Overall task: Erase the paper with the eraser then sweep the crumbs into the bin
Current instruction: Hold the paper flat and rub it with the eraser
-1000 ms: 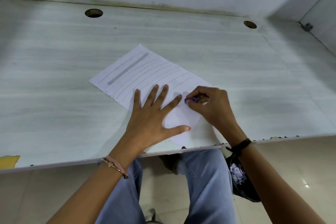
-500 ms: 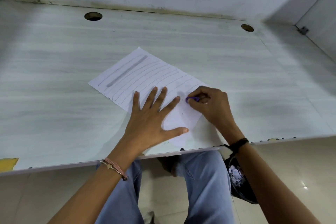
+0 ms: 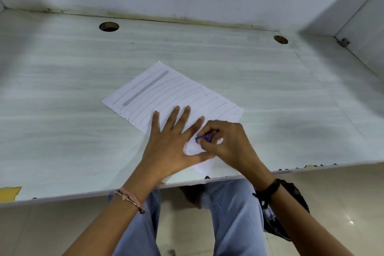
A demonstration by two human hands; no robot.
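Note:
A white lined paper (image 3: 166, 91) lies tilted on the pale desk (image 3: 62, 110), with a thick grey pencil bar near its far left edge. My left hand (image 3: 172, 141) presses flat on the paper's near half, fingers spread. My right hand (image 3: 226, 143) pinches a small purple eraser (image 3: 202, 138) against the paper, in the gap between my left index finger and thumb. A dark bin with a black liner (image 3: 291, 210) sits on the floor under my right forearm, mostly hidden.
Two round cable holes (image 3: 108, 26) (image 3: 280, 39) lie near the desk's back edge by the wall. A side panel (image 3: 363, 33) closes the right. A yellow scrap (image 3: 9, 191) sits at the front left edge. My legs in jeans (image 3: 232, 218) are under the desk.
My right hand with the eraser has slid left and nearer, into the gap by my left thumb. The left hand stays pressed on the paper.

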